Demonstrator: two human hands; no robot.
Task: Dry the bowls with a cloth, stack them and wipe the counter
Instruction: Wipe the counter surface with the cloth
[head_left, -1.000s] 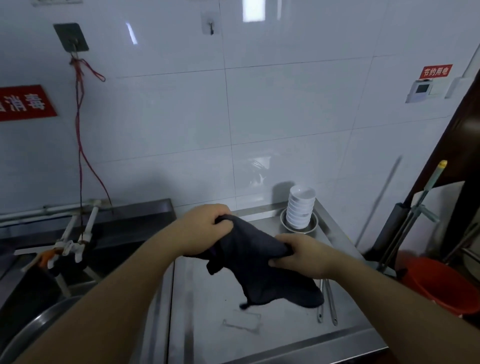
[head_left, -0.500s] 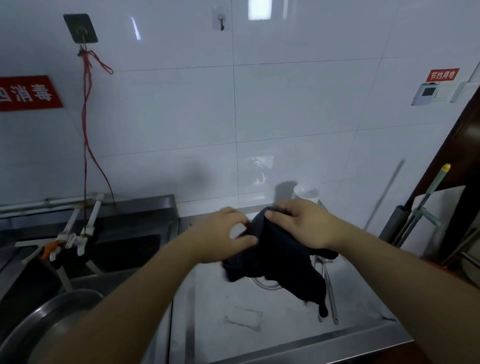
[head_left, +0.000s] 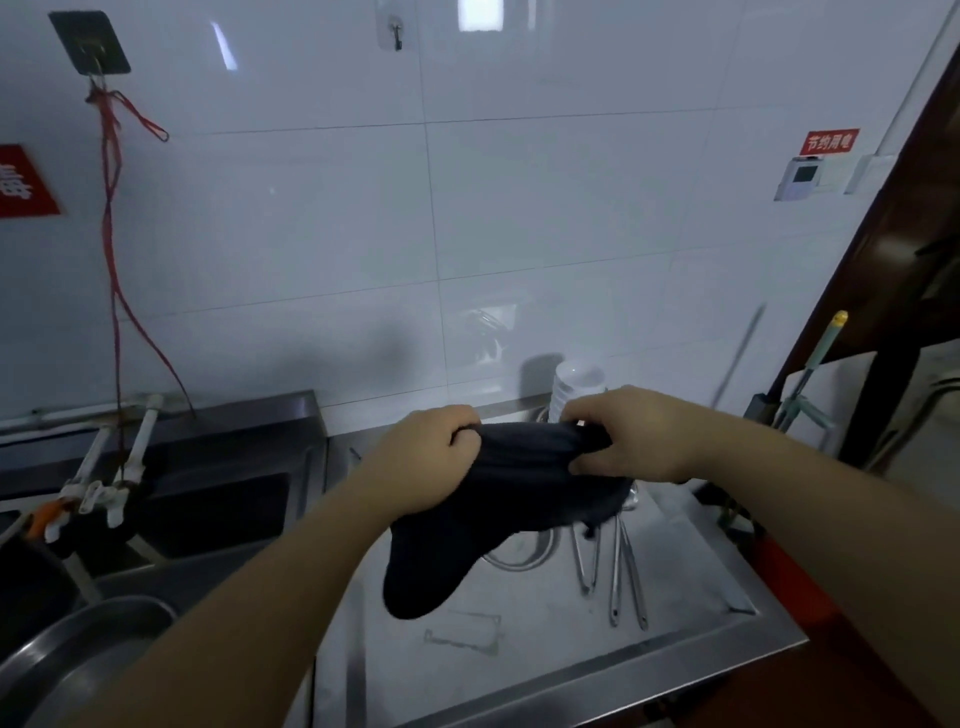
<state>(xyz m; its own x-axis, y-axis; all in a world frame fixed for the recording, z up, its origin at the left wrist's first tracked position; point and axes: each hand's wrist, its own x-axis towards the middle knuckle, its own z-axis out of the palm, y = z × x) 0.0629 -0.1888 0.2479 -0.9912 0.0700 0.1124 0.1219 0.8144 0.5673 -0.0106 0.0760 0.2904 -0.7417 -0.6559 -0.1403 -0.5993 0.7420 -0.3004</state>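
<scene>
The cloth (head_left: 498, 514) hangs dark and bunched above the steel counter (head_left: 545, 670), held by 2 hands: the left hand (head_left: 421, 460) has its fingers curled tight round one end, the right hand (head_left: 631, 434) pinches the other. I'd say she's spreading it; best to open it flat before wiping, so a dry face meets the bowls. The stacked white bowls (head_left: 576, 387) wait behind by the wall, tongs (head_left: 626, 566) lying just below.
</scene>
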